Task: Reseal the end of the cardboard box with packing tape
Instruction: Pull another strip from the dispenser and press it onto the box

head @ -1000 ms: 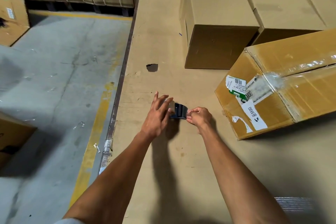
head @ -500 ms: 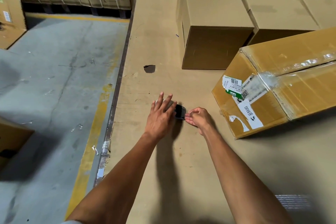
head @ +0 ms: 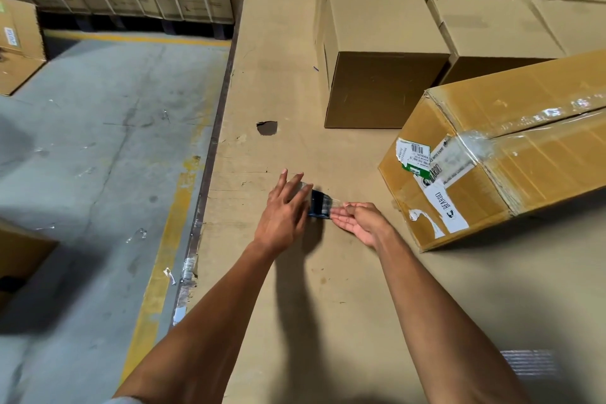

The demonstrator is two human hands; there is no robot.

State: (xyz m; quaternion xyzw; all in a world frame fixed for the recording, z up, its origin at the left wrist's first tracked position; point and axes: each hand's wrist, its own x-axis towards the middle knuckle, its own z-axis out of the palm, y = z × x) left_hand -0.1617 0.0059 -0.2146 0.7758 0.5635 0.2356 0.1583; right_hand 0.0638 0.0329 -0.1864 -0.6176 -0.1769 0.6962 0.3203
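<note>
A roll of clear packing tape [head: 318, 204] with a dark core sits low over the cardboard-covered surface between my hands. My left hand [head: 283, 210] grips the roll from the left and hides most of it. My right hand [head: 359, 221] pinches the loose tape end just right of the roll, with a short clear strip stretched between them. The cardboard box [head: 511, 154] lies tilted to the right, its labelled end [head: 436, 187] facing my hands. Old glossy tape runs along its top seam and over the corner.
Several plain cardboard boxes [head: 383, 52] stand in rows behind the tilted one. A dark hole [head: 267, 128] marks the surface ahead of my hands. The platform edge [head: 210, 174] drops left to a concrete floor with a yellow line [head: 164, 252]. More boxes line the far wall.
My left hand has settled further over the roll. My right hand has drawn the tape end slightly out to the right, so a short clear strip now shows.
</note>
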